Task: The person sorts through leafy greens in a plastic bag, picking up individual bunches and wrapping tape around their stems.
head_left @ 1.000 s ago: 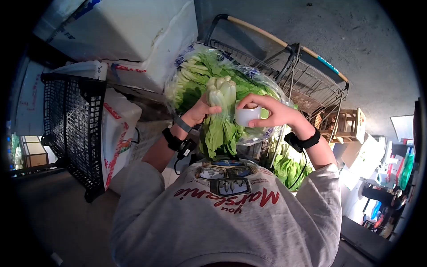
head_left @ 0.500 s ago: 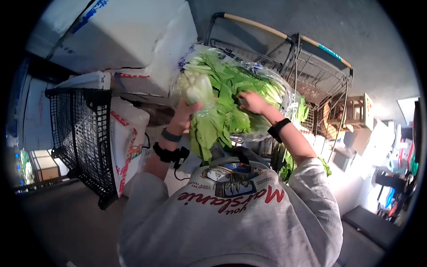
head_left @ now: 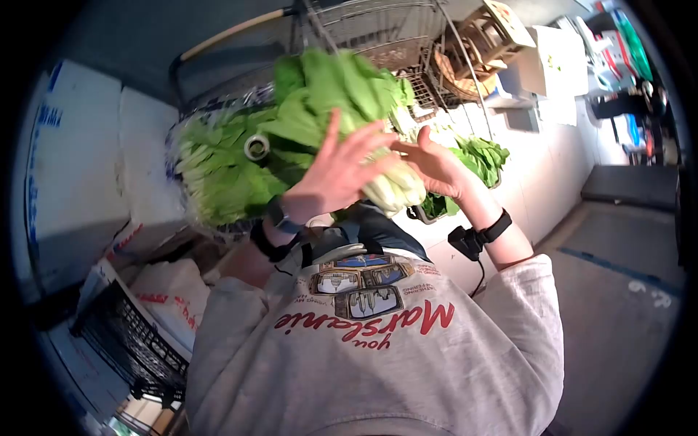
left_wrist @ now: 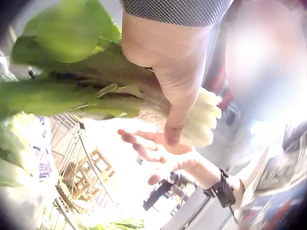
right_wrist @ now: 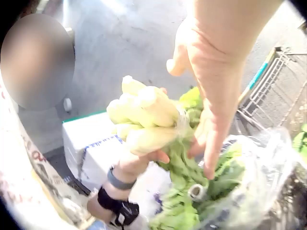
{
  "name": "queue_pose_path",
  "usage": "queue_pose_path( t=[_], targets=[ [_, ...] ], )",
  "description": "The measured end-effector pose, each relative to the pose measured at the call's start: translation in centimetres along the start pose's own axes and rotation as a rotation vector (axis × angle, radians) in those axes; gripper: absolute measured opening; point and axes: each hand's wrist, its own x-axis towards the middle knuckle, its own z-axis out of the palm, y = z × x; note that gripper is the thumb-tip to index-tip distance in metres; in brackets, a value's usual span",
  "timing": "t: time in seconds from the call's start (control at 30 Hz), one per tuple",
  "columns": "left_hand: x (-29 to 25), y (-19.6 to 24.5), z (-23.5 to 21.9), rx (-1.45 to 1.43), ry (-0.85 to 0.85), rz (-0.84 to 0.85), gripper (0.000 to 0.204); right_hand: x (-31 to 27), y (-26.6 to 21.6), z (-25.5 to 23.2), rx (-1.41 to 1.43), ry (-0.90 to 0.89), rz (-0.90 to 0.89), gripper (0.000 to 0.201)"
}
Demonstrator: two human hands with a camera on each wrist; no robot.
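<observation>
A bundle of leafy greens with pale stalk ends lies across my left hand, which grips it round the stalks. The left wrist view shows the thumb pressed along them. Clear film wraps the stalks in the right wrist view. My right hand is beside the bundle with fingers extended, its fingertips right at the stalks. A roll of tape with a white core rests on the heap of loose greens in a clear plastic bag to the left.
Behind the greens stands a wire cart. More greens sit in a container at right, past the right wrist. White foam boxes and a black plastic crate are on the left. Wooden stools stand at the far right.
The right hand has let go of the tape roll onto the heap and come back to the bundle. The left hand has moved right with the bundle, its leaves now pointing away. The view has turned right.
</observation>
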Motion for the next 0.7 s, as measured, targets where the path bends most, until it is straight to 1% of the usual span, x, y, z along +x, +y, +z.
queue_pose_path(
  t=[0.03, 0.1, 0.13, 0.17, 0.23, 0.27, 0.3, 0.33, 0.37, 0.4, 0.43, 0.47, 0.5, 0.53, 0.57, 0.6, 0.63, 0.67, 0.7],
  targets=[
    [1.6, 0.1, 1.7, 0.182, -0.124, 0.128, 0.049, -1.3, -0.2, -1.2, 0.057, -0.013, 0.006, 0.075],
    [4.6, -0.5, 6.4, 0.233, -0.176, 0.348, 0.064, -2.4, 0.2, -5.8, -0.113, 0.094, -0.142, 0.067],
    [6.2, -0.9, 8.3, 0.067, -0.217, 0.381, 0.057, -2.8, 0.1, -7.4, -0.161, 0.19, -0.191, 0.059],
    [7.9, -1.2, 9.8, 0.101, -0.297, 0.365, 0.053, -2.1, 0.7, -11.3, -0.056, 0.367, -0.205, 0.049],
    [11.0, -2.0, 13.4, 0.217, -0.304, 0.336, 0.058, -1.8, -1.3, -13.6, 0.031, 0.326, -0.181, 0.042],
    [12.2, -3.1, 15.2, 0.101, -0.385, 0.292, 0.071, -1.0, -1.9, -15.9, 0.037, 0.393, -0.199, 0.039],
    [13.6, -3.6, 16.6, 0.008, -0.466, 0.187, 0.081, -0.1, -2.7, -18.6, 0.047, 0.463, -0.211, 0.037],
    [14.7, -3.6, 17.7, -0.141, -0.451, -0.026, 0.08, 0.2, -4.5, -20.6, -0.027, 0.553, -0.13, 0.04],
    [15.5, -3.9, 18.8, -0.282, -0.432, -0.245, 0.078, 0.9, -5.9, -23.7, -0.097, 0.481, -0.142, 0.042],
    [14.8, -6.1, 22.4, -0.588, -0.259, -0.409, 0.073, 1.5, -7.9, -25.2, -0.231, 0.639, -0.062, 0.057],
    [13.7, -9.0, 26.5, -0.653, -0.074, -0.461, 0.067, 3.3, -8.4, -29.1, -0.489, 0.824, -0.167, 0.077],
    [14.1, -10.3, 28.1, -0.94, 0.035, -0.687, 0.063, 4.7, -9.6, -31.2, -0.746, 1.132, -0.025, 0.095],
    [14.1, -11.3, 29.7, -1.217, 0.162, -0.924, 0.06, 4.0, -11.7, -30.5, -0.807, 1.076, -0.059, 0.098],
    [14.0, -11.8, 30.9, -1.238, 0.143, -1.113, 0.053, 6.2, -11.4, -35.6, -0.824, 1.16, -0.013, 0.094],
    [14.2, -12.6, 31.9, -1.248, 0.132, -1.292, 0.046, 6.9, -12.3, -37.2, -0.984, 1.162, 0.094, 0.093],
    [14.2, -13.3, 33.1, -1.297, 0.129, -1.387, 0.048, 8.0, -12.4, -39.0, -1.078, 1.2, 0.129, 0.088],
    [14.2, -13.9, 34.2, -1.298, 0.138, -1.411, 0.048, 9.2, -12.3, -40.7, -1.177, 1.235, 0.158, 0.083],
    [14.1, -14.5, 35.3, -1.369, 0.246, -1.518, 0.051, 10.3, -12.3, -42.2, -1.182, 1.219, 0.173, 0.083],
    [13.9, -15.0, 36.1, -1.436, 0.357, -1.629, 0.055, 11.2, -12.3, -42.8, -1.272, 1.279, 0.179, 0.081]
  ],
)
